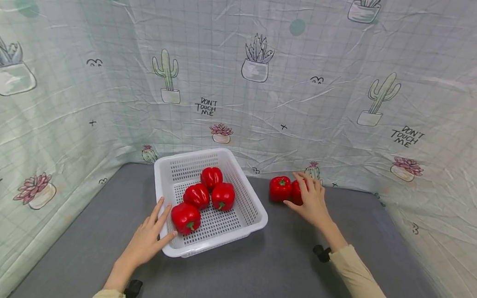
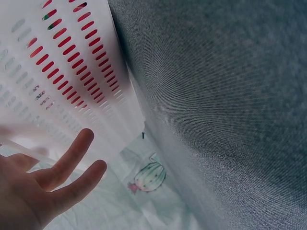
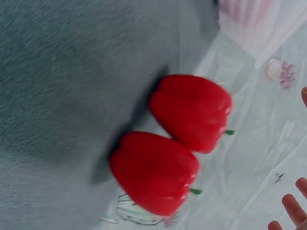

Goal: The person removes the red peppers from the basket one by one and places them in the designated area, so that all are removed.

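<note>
- Basically, white basket (image 1: 256,220) sits on grey table (image 1: 229,282), at 7 o'clock from head-view centre.
- Four red bell peppers (image 1: 186,218) lie inside it, near 12, 2, 10 and 8 o'clock.
- Left hand (image 1: 146,240): fingers spread, mostly straight, touching basket rim at 8 o'clock; some fingers outside the wall.
- Right hand (image 1: 312,205): fingers wide apart, nothing held, hovering by the farther loose pepper (image 3: 156,172); right wrist view shows fingertips clear of it.
- Nearer loose pepper (image 1: 279,189) touches that one; pair at 3 o'clock of basket, green stems.
- Cactus-print curtain (image 1: 212,45) behind, toward 12.
</note>
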A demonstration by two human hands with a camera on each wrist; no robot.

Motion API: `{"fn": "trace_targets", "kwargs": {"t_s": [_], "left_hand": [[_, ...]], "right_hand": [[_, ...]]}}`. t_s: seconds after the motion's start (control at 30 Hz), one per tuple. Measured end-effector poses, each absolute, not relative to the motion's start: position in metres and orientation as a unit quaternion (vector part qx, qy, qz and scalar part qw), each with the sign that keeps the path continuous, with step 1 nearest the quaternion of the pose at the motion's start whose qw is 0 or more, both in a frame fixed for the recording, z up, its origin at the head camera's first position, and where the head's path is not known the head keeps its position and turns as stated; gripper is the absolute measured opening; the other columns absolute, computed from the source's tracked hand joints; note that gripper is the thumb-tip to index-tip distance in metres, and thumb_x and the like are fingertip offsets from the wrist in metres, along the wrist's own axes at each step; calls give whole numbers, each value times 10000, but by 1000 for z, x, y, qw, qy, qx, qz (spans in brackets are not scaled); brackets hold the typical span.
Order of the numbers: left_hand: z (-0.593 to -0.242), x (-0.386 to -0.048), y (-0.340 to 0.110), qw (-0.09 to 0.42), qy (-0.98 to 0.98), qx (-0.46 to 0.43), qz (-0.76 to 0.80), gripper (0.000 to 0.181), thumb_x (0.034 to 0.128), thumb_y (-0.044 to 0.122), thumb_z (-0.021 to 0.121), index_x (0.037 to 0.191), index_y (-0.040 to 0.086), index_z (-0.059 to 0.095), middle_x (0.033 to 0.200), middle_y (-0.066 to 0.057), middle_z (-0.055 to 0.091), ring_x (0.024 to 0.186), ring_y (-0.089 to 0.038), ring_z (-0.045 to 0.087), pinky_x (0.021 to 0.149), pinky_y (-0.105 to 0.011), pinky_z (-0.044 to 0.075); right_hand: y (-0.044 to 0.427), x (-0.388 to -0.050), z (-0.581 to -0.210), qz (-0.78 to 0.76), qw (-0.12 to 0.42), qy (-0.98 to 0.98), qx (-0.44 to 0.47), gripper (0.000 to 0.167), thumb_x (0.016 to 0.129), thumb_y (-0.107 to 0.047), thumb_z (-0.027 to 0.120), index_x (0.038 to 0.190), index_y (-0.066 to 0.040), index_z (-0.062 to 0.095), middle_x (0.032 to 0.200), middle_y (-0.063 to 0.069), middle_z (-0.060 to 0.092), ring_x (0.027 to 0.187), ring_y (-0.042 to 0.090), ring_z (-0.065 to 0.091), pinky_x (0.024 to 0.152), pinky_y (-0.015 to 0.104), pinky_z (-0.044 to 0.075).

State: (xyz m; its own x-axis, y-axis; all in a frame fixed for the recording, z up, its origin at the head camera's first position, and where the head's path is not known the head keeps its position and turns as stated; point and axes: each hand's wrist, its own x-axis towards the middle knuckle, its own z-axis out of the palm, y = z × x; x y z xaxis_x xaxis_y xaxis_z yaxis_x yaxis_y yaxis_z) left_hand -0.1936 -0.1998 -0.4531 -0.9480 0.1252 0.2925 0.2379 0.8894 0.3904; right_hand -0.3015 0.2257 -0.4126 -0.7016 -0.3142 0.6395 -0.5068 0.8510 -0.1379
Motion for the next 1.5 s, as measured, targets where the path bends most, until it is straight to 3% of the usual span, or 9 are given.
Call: {"fn": "trace_targets", "kwargs": {"t_s": [0.33,0.73,1.1,1.5], "left_hand": [[-452,-193,-200,123,-963,-89,-224,733,797,376,581,1406,113,269,1495,-131,112,1141,-415,425,857,-628,368],[-452,-194,-201,135,-961,-95,-223,725,802,382,580,1400,103,281,1492,-130,122,1132,-412,424,846,-628,372],[-450,-194,-198,125,-962,-92,-223,738,796,390,583,1402,99,278,1496,-128,112,1141,-413,418,865,-626,362],[-451,-193,-199,123,-962,-91,-226,742,794,389,583,1404,104,272,1497,-128,109,1150,-414,410,877,-632,347]], "right_hand": [[200,-286,-395,158,316,-894,275,808,620,-303,792,1297,-85,407,1264,149,431,1065,327,392,836,515,316],[157,-271,-387,152,251,-897,332,801,662,-315,763,1331,-111,374,1322,127,394,1127,275,364,912,471,322],[120,-262,-388,113,258,-877,388,764,643,-339,769,1286,-106,429,1309,111,410,1082,240,400,843,400,361],[85,-252,-352,37,202,-867,454,802,680,-460,714,1336,-172,352,1312,56,394,1138,212,378,891,402,356]]}}
